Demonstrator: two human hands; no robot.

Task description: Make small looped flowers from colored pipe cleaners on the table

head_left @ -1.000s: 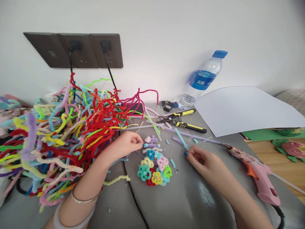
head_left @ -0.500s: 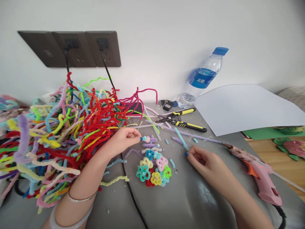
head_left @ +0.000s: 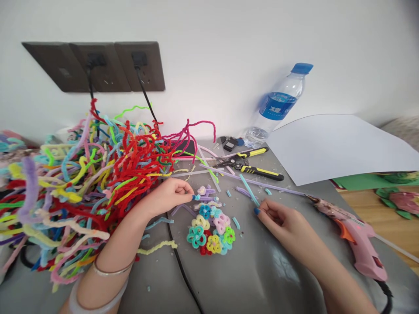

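My left hand [head_left: 175,192] is closed in a pinch, with a tiny light-blue pipe cleaner piece [head_left: 197,197] at its fingertips. Close beside that lie a small pale-pink piece [head_left: 202,191] and short purple pipe cleaner bits [head_left: 209,197]. My right hand [head_left: 278,213] is closed on a light-blue pipe cleaner [head_left: 249,190], which sticks up and to the left from the fingers. Between the hands, nearer to me, a ring of looped pipe cleaner flowers [head_left: 214,244] in several colours rests on the grey table [head_left: 248,279].
A tangled heap of pipe cleaners [head_left: 131,157] fills the left side. Yellow-black pliers [head_left: 258,172], a leaning water bottle [head_left: 278,104] and white paper [head_left: 343,148] are farther back. A pink glue gun [head_left: 363,248] lies at right. A black cable [head_left: 181,270] crosses the table.
My left hand has dropped slightly with the tiny blue piece, which now sits lower beside the pale-pink piece. My right hand and its pipe cleaner have barely moved.
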